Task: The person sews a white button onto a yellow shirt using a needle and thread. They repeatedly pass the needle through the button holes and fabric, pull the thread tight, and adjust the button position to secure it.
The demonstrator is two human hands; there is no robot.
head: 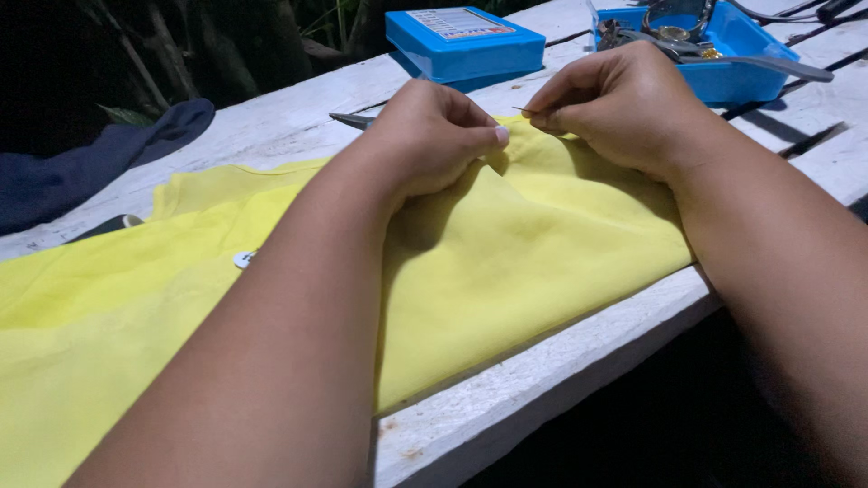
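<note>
Cloth first: dark blue garment (81, 167) heaped at the far left of the table, well apart from the work. Yellow fabric (506, 244) spread across the white plank table (542, 398), running from the left edge to just under both hands, near side draped to the table edge. Small white button (244, 259) sits on the yellow fabric, left of the left forearm.

Left hand (434, 140) closed, pinching a fold of the yellow fabric at its far edge, thumb pressed over the bunched cloth. Thin metal tool tip (351, 119) pokes out on the table behind that hand; can't tell what it is. Right hand (624, 108) closed narrow, thumb and forefinger gripping a sewing needle (524, 110), point aimed at the left thumb. Thread not visible.

Risks, as I read it:
- needle tip close to the left thumb; a push through the fold could prick it
- light is harsh and narrow, needle is barely visible; easy to miss the fold or catch a second layer
- fabric is thin and slippery-looking; fold may slide out of the pinch
- button is loose on the cloth; a tug could roll it off the edge

Behind: closed blue box (466, 41), then open blue tray (723, 50) holding scissors (723, 54) and small metal bits.

Surface: painted white boards, gaps between them, chipped near edge. Surroundings dark, foliage at the back; looks outdoors at night.
</note>
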